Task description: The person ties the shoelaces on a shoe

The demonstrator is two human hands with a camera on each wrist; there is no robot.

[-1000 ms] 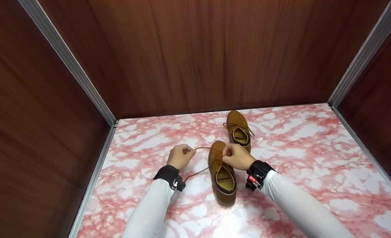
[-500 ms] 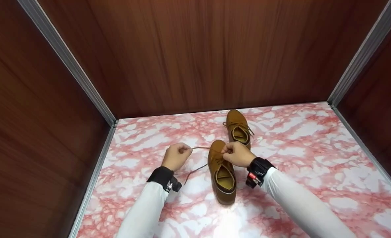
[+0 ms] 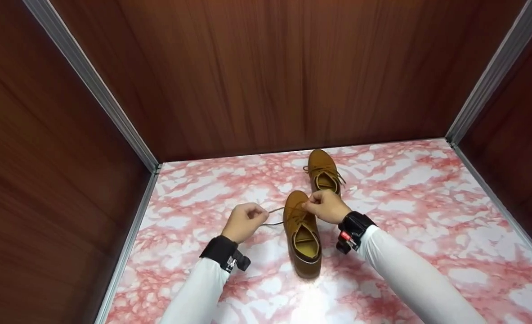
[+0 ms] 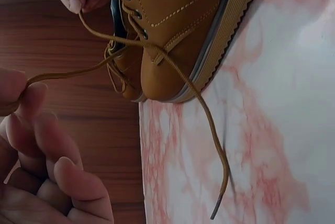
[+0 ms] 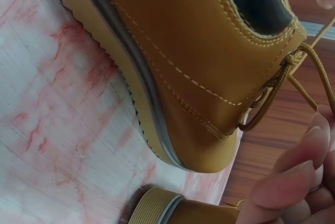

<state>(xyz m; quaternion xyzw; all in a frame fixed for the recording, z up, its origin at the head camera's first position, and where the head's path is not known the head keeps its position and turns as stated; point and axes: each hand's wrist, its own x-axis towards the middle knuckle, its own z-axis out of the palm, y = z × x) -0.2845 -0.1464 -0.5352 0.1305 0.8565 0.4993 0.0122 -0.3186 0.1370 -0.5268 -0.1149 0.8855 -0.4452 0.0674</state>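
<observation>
A tan lace-up shoe (image 3: 308, 266) stands upright on the floor between my hands, its toe pointing away. To its left, my left hand (image 3: 245, 222) pinches one strand of the brown shoelace (image 4: 68, 72) between thumb and forefinger; its other fingers are loosely curled. Above the shoe's front, my right hand (image 3: 328, 208) pinches the lace close to the eyelets. In the left wrist view, a loose lace end (image 4: 209, 122) crosses the toe and hangs down to a dark tip. The right wrist view shows a lace loop (image 5: 320, 67) between the shoe and the right fingers (image 5: 293, 182).
A matching second shoe (image 3: 320, 161), laced, stands farther back, near the wooden back wall (image 3: 257, 81). Its heel is partly hidden behind my right hand. Wooden side walls with grey metal edging (image 3: 99, 94) enclose the red-and-white marbled floor (image 3: 409, 198).
My left hand shifts left, then comes back right and slightly nearer me. The lace strands left of the shoe now lie closer together. My right hand moves only a little; the shoes stay put.
</observation>
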